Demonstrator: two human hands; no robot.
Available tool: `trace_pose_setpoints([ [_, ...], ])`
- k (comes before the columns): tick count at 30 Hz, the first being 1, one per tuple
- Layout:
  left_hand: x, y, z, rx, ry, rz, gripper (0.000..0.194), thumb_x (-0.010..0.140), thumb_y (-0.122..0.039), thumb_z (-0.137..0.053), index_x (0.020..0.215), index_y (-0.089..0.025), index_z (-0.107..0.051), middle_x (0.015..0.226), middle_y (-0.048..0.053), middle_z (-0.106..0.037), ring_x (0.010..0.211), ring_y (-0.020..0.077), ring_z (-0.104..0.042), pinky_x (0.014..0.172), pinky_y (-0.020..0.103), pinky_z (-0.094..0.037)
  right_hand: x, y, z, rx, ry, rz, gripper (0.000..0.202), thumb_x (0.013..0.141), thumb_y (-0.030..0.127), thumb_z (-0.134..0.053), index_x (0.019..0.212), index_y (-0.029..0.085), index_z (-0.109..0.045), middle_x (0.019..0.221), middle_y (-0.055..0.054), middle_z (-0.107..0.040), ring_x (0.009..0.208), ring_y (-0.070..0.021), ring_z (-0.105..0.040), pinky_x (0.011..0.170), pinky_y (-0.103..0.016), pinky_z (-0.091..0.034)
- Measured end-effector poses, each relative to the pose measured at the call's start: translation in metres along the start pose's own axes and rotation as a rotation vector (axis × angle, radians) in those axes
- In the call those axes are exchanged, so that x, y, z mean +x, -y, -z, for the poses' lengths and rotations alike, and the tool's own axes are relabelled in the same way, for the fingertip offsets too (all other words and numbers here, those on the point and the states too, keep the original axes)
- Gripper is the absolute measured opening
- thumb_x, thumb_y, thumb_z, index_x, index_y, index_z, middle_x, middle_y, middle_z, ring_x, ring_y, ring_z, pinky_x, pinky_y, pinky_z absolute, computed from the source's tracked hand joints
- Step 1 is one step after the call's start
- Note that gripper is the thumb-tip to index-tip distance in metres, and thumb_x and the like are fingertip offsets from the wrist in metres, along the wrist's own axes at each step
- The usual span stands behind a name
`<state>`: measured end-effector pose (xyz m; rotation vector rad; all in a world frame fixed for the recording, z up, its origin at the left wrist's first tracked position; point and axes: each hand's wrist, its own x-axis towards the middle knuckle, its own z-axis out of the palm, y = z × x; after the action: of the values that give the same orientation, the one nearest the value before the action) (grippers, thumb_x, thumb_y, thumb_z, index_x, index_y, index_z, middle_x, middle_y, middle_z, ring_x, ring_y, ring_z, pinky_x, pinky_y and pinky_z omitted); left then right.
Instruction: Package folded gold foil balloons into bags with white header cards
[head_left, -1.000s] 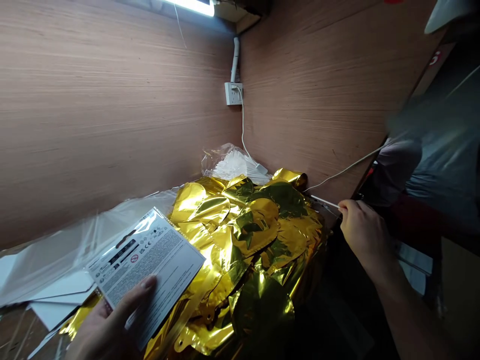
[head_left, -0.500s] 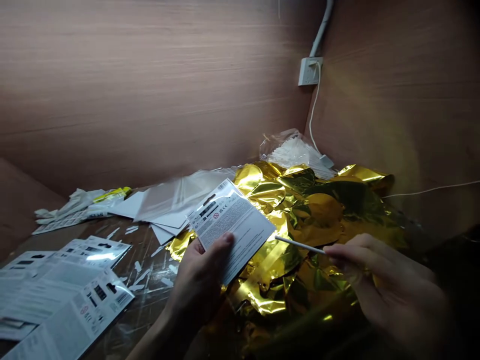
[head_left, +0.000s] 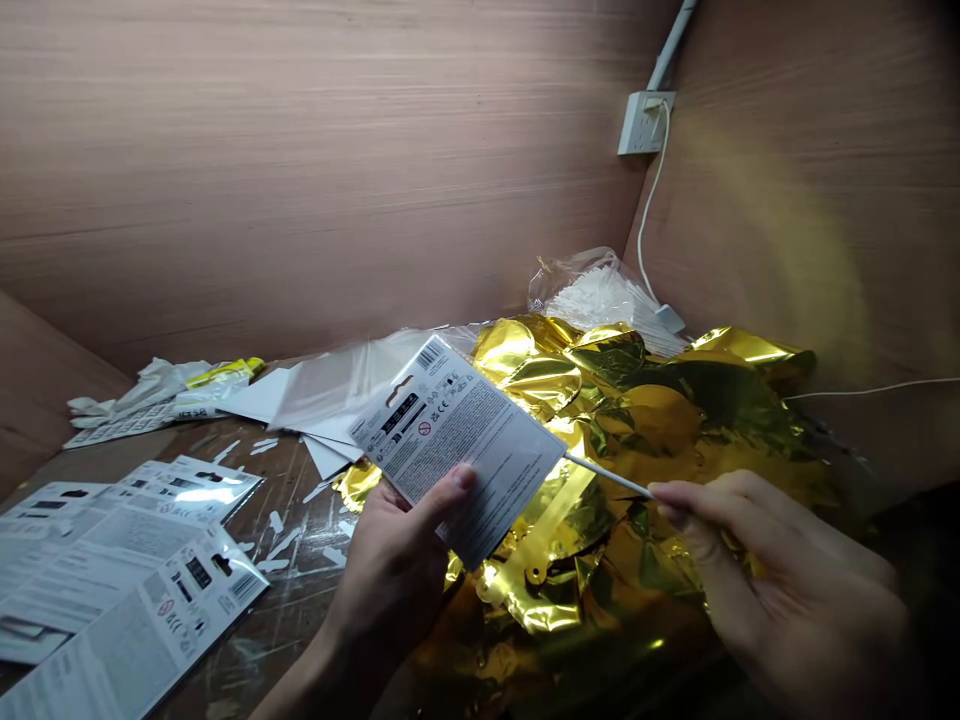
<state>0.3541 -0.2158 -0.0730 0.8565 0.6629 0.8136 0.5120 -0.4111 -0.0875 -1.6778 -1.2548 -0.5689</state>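
Note:
My left hand (head_left: pixel 409 540) grips a flat printed card package (head_left: pixel 461 450) in a clear sleeve, with the thumb across its printed face. The package is tilted, and its hang hole lies at the upper left. In a thumb-and-finger pinch, my right hand (head_left: pixel 787 570) holds a thin white straw (head_left: pixel 609 474). The straw's far end meets the package's right corner; whether it goes inside cannot be made out. Crumpled gold foil balloons (head_left: pixel 660 430) lie beneath and behind both hands.
Several similar card packages (head_left: pixel 142 640) overlap at the left. White cards and clear sleeves (head_left: pixel 322 385) lie behind, near small paper strips (head_left: pixel 285 543). A bag of white straws (head_left: pixel 600 300) rests by the wall, below a socket (head_left: pixel 646 122) with a hanging cable (head_left: pixel 643 225).
The straw's tip has moved left from just off the package's right corner to meet it. My right hand stays pinched on the straw. The whole view has shifted slightly.

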Motion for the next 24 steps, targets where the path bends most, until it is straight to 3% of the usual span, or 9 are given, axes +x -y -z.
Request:
trace_pose_setpoints([
  [3, 0.002, 0.001, 0.003, 0.018, 0.029, -0.016, 0.073, 0.06, -0.017, -0.096, 0.128, -0.014, -0.068, 0.094, 0.008, -0.08, 0.088, 0.0261, -0.078, 0.082, 0.031, -0.064, -0.001, 0.003, -0.008, -0.064, -0.039, 0.038, 0.017, 0.098, 0.007, -0.069, 0.111, 0.015, -0.075, 0.088, -0.003, -0.067, 0.079, -0.0129, -0.065, 0.08, -0.023, -0.053],
  [13, -0.001, 0.007, 0.002, 0.062, 0.077, -0.023, 0.068, 0.065, -0.017, -0.095, 0.127, -0.016, -0.07, 0.092, 0.006, -0.08, 0.085, 0.019, -0.077, 0.082, 0.024, -0.062, 0.001, 0.016, -0.035, -0.17, -0.143, 0.051, 0.019, 0.097, 0.005, -0.07, 0.113, 0.013, -0.076, 0.084, -0.004, -0.066, 0.072, -0.0124, -0.064, 0.074, -0.024, -0.052],
  [17, -0.003, 0.013, 0.003, 0.1, 0.101, 0.024, 0.062, 0.066, -0.02, -0.095, 0.124, -0.014, -0.071, 0.095, 0.009, -0.08, 0.089, 0.0227, -0.077, 0.086, 0.031, -0.064, 0.001, 0.018, -0.045, -0.026, -0.216, 0.025, 0.021, 0.093, 0.003, -0.072, 0.109, 0.016, -0.075, 0.088, -0.003, -0.071, 0.074, -0.0128, -0.067, 0.075, -0.024, -0.055],
  [21, 0.004, 0.014, 0.012, 0.08, 0.133, 0.058, 0.048, 0.065, -0.021, -0.095, 0.108, -0.012, -0.075, 0.091, 0.01, -0.079, 0.076, 0.0206, -0.076, 0.074, 0.03, -0.065, -0.008, 0.002, -0.043, 0.292, -0.101, -0.088, 0.029, 0.091, 0.008, -0.076, 0.117, 0.02, -0.073, 0.103, -0.003, -0.075, 0.08, -0.0159, -0.072, 0.076, -0.025, -0.061],
  [24, 0.007, 0.012, 0.015, 0.081, 0.158, 0.096, 0.04, 0.066, -0.024, -0.095, 0.098, -0.01, -0.075, 0.09, 0.012, -0.079, 0.075, 0.0233, -0.077, 0.069, 0.031, -0.066, -0.008, -0.009, -0.038, 0.327, -0.065, -0.001, 0.033, 0.092, 0.002, -0.07, 0.119, 0.02, -0.073, 0.111, -0.005, -0.075, 0.093, -0.0195, -0.073, 0.085, -0.03, -0.062],
])
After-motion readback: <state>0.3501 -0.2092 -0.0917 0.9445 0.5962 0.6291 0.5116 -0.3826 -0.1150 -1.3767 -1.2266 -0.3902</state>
